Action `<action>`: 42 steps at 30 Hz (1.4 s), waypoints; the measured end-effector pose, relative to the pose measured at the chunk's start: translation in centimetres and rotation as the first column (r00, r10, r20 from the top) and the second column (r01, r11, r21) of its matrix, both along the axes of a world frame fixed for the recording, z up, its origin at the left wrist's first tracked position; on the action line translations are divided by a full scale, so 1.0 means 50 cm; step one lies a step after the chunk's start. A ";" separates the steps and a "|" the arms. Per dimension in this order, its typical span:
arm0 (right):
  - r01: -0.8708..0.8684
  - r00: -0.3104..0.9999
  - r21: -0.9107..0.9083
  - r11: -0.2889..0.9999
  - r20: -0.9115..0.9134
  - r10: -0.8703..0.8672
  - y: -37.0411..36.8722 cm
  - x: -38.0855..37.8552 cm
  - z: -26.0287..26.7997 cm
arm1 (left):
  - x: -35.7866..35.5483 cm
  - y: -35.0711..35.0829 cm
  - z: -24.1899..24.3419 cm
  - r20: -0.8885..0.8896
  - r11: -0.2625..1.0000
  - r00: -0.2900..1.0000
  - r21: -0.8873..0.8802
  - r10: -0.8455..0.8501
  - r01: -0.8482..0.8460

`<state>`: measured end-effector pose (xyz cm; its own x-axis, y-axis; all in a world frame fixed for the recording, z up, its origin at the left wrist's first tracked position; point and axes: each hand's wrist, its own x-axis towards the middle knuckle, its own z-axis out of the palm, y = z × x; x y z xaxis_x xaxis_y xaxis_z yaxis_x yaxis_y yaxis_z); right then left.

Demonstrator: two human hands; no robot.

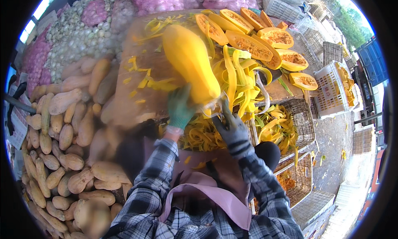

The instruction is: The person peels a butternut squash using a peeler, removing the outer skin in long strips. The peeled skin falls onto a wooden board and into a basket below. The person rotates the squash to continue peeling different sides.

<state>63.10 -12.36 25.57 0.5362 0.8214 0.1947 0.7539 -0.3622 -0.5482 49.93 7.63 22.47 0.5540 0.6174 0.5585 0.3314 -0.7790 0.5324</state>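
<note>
A large peeled yellow squash (pixel 189 58) lies lengthwise on a wooden board (pixel 136 96), its narrower end towards me. My left hand (pixel 179 107), in a green glove and blurred by motion, grips the squash's left side near that end. In a dark grey glove, my right hand (pixel 231 127) holds a peeler (pixel 214 107) against the near end; the fingers partly hide the tool. Long strips of yellow peel (pixel 238 83) are heaped just right of the squash. Small peel scraps (pixel 143 82) are scattered on the board to its left.
Halved squashes (pixel 248 44) with seeds showing line the board's far right. Below its near edge, a plastic crate (pixel 300 121) holds peel. Unpeeled squashes (pixel 67 136) are piled at left, with onions (pixel 84 49) behind. A white crate (pixel 332 89) of yellow pieces stands at right.
</note>
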 end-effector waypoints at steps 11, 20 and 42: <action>0.147 0.946 -0.079 0.986 -0.280 -0.164 -0.069 -0.013 0.002 | -0.024 -0.007 0.030 0.016 0.985 0.995 -0.147 -0.094 0.096; 0.211 0.426 0.101 0.972 -0.905 0.001 0.212 0.140 0.020 | 0.098 0.035 0.109 -0.031 0.567 0.984 -0.813 0.178 -0.128; 0.260 0.324 0.398 0.880 -0.894 0.309 0.259 0.020 0.019 | -0.052 -0.004 0.044 0.333 0.773 0.942 -0.605 0.028 0.191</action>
<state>64.13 0.57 26.52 0.5647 0.8176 -0.1124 -0.3486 0.1128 -0.9305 47.32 7.42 24.64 0.4865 0.8469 0.2148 0.0176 -0.2553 0.9667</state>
